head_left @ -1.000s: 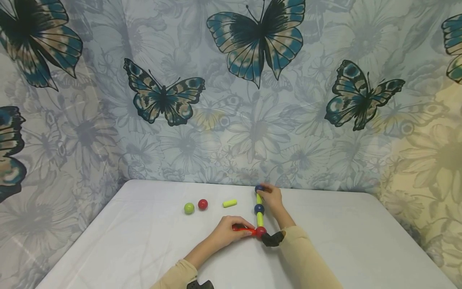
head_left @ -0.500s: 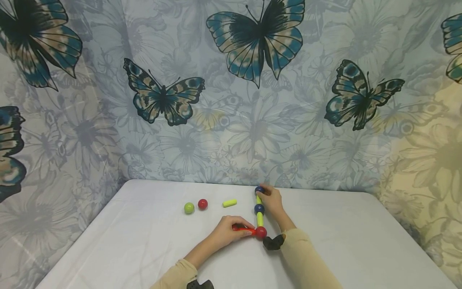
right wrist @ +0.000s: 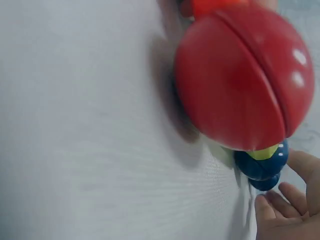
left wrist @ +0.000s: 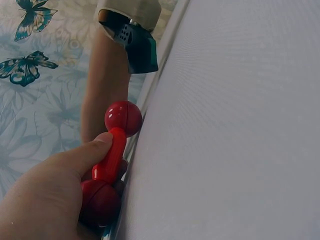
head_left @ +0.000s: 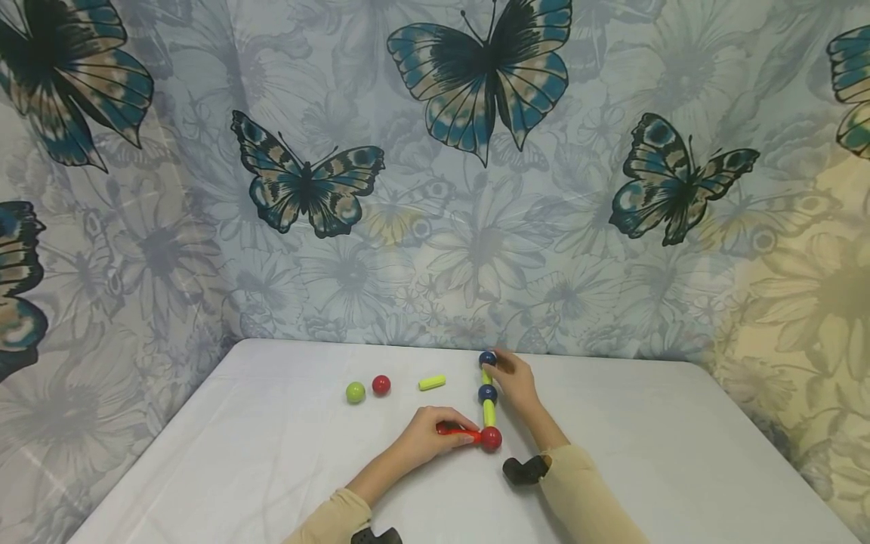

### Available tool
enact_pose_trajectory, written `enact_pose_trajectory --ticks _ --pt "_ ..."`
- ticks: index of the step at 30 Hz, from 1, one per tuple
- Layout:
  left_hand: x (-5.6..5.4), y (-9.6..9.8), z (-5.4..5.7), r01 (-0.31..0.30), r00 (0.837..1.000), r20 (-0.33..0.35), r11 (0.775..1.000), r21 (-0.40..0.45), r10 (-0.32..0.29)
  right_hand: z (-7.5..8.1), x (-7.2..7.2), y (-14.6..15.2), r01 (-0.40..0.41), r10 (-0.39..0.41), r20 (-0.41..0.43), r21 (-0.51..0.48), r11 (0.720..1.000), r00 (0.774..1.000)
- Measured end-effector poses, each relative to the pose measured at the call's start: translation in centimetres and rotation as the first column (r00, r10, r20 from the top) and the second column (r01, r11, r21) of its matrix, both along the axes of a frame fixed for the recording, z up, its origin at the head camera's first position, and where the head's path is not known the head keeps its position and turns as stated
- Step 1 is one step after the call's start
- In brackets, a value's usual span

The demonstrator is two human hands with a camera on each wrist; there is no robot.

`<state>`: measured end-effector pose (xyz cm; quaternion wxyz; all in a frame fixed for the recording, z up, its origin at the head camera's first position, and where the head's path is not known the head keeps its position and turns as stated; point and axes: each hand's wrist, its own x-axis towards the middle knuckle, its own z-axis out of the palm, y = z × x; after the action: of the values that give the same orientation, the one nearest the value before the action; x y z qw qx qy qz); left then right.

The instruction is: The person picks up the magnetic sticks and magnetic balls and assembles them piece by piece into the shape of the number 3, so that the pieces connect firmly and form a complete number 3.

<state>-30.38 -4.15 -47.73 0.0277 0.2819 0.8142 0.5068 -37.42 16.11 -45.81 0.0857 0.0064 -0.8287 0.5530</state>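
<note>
With thumb and fingers, my left hand [head_left: 431, 437] pinches a red rod [left wrist: 111, 159] that joins two red balls; the ball at its right end [head_left: 491, 439] shows whole. From that ball a yellow-green rod [head_left: 489, 413] runs away to a blue ball [head_left: 487, 394]. Beyond it, another short rod leads to a farther blue ball [head_left: 487, 360]. My right hand [head_left: 515, 381] is at this far end, its thumb and fingers parted around the far ball and looking loose in the right wrist view. The near red ball [right wrist: 245, 75] fills much of that view.
Left of the joined pieces lie a loose yellow-green rod [head_left: 432, 383], a red ball [head_left: 381, 385] and a green ball [head_left: 356, 392]. All rest on a white-covered table [head_left: 224, 453]. A butterfly-patterned cloth [head_left: 476, 249] hangs behind the table's far edge.
The far blue ball has come slightly nearer. My right hand has loosened from it, and its forearm has shifted right and back. My left hand keeps its hold on the red rod.
</note>
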Motion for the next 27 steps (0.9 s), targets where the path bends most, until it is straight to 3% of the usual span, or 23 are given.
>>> enact_pose_trajectory --ticks 10,21,27 --pt "0.0 -0.1 -0.1 -0.004 1.000 0.017 1.000 -0.001 0.004 -0.5 2.0 0.4 -0.001 0.003 0.040 -0.039 0.999 0.999" --pt "-0.2 0.0 -0.2 0.008 1.000 -0.013 1.000 0.013 -0.008 -0.8 4.8 0.0 -0.003 0.009 0.078 -0.076 0.997 0.997" --pt "-0.1 -0.1 -0.2 0.013 1.000 -0.005 1.000 0.016 -0.013 -1.0 5.7 -0.4 -0.003 0.007 0.061 -0.078 0.997 0.998"
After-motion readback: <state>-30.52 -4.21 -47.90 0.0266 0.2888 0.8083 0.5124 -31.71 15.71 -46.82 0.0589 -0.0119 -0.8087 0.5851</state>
